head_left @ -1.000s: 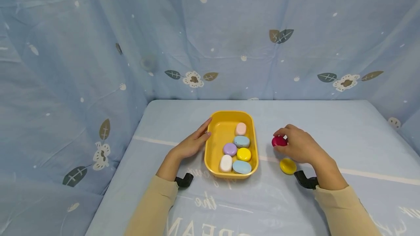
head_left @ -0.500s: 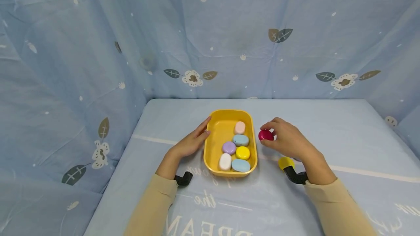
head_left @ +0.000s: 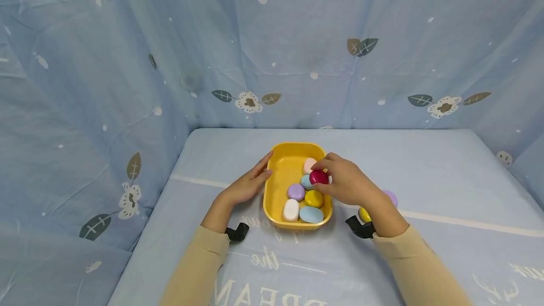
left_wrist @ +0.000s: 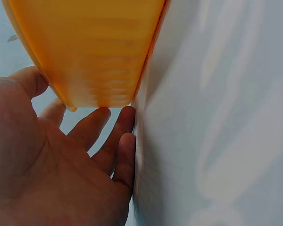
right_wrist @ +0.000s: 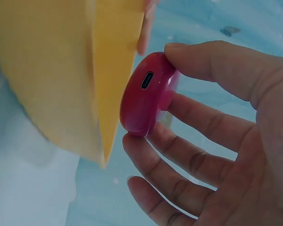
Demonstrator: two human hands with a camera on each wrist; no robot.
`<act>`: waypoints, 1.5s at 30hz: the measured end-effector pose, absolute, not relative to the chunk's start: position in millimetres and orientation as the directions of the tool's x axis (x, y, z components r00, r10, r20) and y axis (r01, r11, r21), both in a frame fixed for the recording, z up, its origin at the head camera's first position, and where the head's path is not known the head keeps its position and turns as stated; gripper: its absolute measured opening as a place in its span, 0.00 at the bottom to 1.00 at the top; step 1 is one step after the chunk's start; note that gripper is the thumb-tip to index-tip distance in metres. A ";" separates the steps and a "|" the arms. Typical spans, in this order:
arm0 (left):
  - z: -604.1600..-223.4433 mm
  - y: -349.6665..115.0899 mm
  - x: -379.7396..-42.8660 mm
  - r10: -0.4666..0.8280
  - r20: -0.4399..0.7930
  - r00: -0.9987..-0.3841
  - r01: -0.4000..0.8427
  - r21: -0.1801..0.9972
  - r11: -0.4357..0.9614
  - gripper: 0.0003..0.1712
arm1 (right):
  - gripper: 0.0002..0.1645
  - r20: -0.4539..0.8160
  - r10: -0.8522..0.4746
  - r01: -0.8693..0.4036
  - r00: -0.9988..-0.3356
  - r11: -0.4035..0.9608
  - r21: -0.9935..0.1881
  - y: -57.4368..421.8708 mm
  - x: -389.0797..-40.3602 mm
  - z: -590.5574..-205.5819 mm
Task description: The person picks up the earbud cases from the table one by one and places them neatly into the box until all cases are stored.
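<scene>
Pinched between thumb and fingertips, a glossy red earbud charging case (head_left: 318,177) is in my right hand (head_left: 350,181), over the right side of a yellow tray (head_left: 278,155). In the right wrist view a small charging port shows on the red case (right_wrist: 146,94). My left hand (head_left: 244,187) rests against the tray's left side; in the left wrist view its fingertips touch the yellow wall (left_wrist: 99,56). Inside the tray lie several similar cases: a pink one (head_left: 308,164), a purple one (head_left: 296,192), a yellow one (head_left: 313,199), a white one (head_left: 291,210) and blue ones (head_left: 311,215).
Right of the tray, a second yellow case (head_left: 363,214) and a second purple case (head_left: 391,197) lie on the pale blue cloth (head_left: 272,254), partly hidden by my right wrist. A patterned blue curtain (head_left: 297,27) hangs behind and to the left.
My right hand has carried the red earbud charging case leftward from the cloth to over the tray. My left hand has stayed at the tray's side.
</scene>
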State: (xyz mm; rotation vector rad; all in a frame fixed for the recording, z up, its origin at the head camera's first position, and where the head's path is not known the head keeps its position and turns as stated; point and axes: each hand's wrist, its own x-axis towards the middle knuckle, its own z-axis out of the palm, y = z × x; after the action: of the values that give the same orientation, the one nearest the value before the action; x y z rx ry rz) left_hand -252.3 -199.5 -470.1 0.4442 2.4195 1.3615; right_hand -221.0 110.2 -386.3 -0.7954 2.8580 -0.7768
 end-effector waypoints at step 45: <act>-472.5 -200.1 -252.3 0.416 -0.123 -0.901 0.113 0.859 0.499 0.35 | 0.23 0.116 -0.591 -0.573 -0.798 0.685 -0.450 23.7 -219.8 -434.3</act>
State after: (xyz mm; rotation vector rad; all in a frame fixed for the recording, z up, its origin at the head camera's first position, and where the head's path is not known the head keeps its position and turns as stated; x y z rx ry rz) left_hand -252.3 -200.1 -472.5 0.4443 2.4325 1.3605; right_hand -219.8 23.7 -434.3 -0.9838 2.8483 -0.7404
